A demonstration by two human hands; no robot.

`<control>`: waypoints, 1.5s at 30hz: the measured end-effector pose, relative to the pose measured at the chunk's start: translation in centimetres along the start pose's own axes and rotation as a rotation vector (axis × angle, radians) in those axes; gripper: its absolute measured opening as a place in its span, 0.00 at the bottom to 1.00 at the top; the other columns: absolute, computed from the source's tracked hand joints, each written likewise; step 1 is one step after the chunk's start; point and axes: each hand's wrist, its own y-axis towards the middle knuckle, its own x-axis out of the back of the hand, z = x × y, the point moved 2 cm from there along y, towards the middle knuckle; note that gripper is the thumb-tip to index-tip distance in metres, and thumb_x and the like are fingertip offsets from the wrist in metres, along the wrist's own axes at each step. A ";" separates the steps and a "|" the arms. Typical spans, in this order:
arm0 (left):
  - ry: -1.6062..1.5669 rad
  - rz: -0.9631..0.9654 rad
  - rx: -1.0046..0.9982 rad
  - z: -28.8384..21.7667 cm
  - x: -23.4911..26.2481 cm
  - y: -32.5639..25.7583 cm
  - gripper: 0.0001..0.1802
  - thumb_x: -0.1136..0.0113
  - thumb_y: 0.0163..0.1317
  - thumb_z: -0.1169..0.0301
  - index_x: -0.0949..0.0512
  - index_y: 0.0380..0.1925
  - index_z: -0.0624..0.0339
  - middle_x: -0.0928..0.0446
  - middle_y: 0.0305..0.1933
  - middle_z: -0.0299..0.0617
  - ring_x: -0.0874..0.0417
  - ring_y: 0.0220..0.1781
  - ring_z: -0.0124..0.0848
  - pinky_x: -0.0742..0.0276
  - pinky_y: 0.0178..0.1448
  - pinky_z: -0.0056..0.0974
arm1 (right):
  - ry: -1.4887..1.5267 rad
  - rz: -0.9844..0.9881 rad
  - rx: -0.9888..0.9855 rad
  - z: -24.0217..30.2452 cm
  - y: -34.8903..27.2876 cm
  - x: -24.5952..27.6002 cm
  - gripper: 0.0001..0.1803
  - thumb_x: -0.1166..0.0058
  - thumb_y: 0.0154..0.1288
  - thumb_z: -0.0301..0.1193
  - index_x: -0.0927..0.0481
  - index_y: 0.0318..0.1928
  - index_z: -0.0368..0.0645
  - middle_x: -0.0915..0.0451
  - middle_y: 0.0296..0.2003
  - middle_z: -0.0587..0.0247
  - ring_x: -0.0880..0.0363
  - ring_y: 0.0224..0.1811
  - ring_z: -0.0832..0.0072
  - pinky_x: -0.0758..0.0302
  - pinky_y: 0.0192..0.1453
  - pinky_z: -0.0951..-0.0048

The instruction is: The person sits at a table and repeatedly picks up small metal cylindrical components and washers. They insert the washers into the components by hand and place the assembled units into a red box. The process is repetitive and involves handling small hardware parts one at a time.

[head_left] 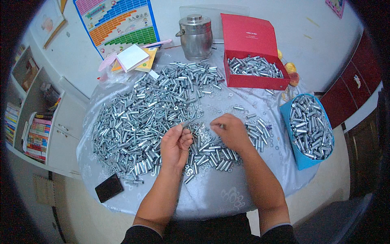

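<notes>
Between the thumb and fingers of my left hand [177,142] is a small silvery metal piece [186,123], slim like a bolt; its exact kind is too small to tell. My right hand [230,129] hovers just to the right, thumb and forefinger pinched together, and what they hold, if anything, cannot be made out. Both hands are above a wide heap of silvery metal sleeves and bolts [134,118] spread over the table. Small washers [202,126] lie among the pieces. A smaller group of metal sleeves [258,132] lies to the right of my right hand.
A silver cloth covers the round table [211,199]. At the right edge stands a blue bin [304,162] full of metal sleeves; behind is an open red box [256,82] holding more. A steel canister [196,38], notepads [132,57] and a black phone [109,188] also sit here.
</notes>
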 end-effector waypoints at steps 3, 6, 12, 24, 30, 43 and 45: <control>0.022 0.011 -0.013 0.1 0.2 0.1 0.11 0.43 0.66 0.70 0.23 0.43 0.65 0.19 0.30 0.40 0.19 0.26 0.25 0.19 0.30 0.27 | -0.139 0.113 0.167 -0.1 0.3 -2.2 0.08 0.43 0.55 0.33 0.17 0.32 0.44 0.22 0.33 0.54 0.22 0.39 0.54 0.26 0.46 0.56; 0.059 0.008 -0.022 0.1 0.1 0.0 0.11 0.43 0.66 0.69 0.23 0.44 0.65 0.19 0.31 0.40 0.18 0.26 0.25 0.19 0.30 0.27 | -0.246 0.247 0.079 0.4 0.6 -3.4 0.08 0.42 0.55 0.33 0.17 0.34 0.45 0.22 0.33 0.52 0.22 0.40 0.53 0.25 0.46 0.54; 0.074 0.013 -0.026 0.2 0.2 0.0 0.11 0.43 0.67 0.69 0.23 0.44 0.64 0.18 0.31 0.41 0.17 0.27 0.27 0.18 0.29 0.28 | -0.270 0.300 -0.042 0.2 1.0 -3.9 0.08 0.41 0.55 0.34 0.18 0.33 0.43 0.23 0.34 0.49 0.22 0.41 0.51 0.26 0.46 0.53; 0.085 0.048 -0.027 0.5 0.5 0.2 0.09 0.44 0.67 0.70 0.22 0.41 0.65 0.18 0.30 0.43 0.16 0.27 0.29 0.17 0.30 0.30 | -0.253 0.191 -0.096 0.3 -0.1 -3.5 0.10 0.42 0.58 0.36 0.19 0.36 0.43 0.24 0.35 0.50 0.22 0.40 0.51 0.25 0.44 0.52; 0.087 0.054 -0.032 0.4 0.3 0.0 0.09 0.43 0.67 0.70 0.21 0.41 0.64 0.18 0.30 0.42 0.16 0.25 0.28 0.16 0.29 0.29 | -0.334 0.217 -0.090 0.4 0.3 -3.5 0.11 0.43 0.59 0.35 0.20 0.35 0.40 0.25 0.35 0.47 0.22 0.40 0.50 0.25 0.44 0.52; 0.127 0.046 0.013 0.8 0.0 -0.2 0.09 0.43 0.66 0.70 0.20 0.39 0.64 0.18 0.29 0.42 0.17 0.24 0.28 0.19 0.28 0.29 | 0.917 0.091 -0.369 1.6 0.0 -1.5 0.11 0.48 0.71 0.37 0.25 0.35 0.42 0.31 0.22 0.73 0.35 0.22 0.84 0.37 0.27 0.81; 0.126 0.065 0.023 0.9 0.1 -0.3 0.09 0.43 0.66 0.70 0.20 0.39 0.64 0.18 0.29 0.42 0.17 0.25 0.28 0.20 0.28 0.29 | 1.002 0.119 -0.354 2.4 0.1 -1.4 0.11 0.50 0.72 0.37 0.25 0.36 0.44 0.30 0.23 0.73 0.36 0.22 0.85 0.39 0.25 0.83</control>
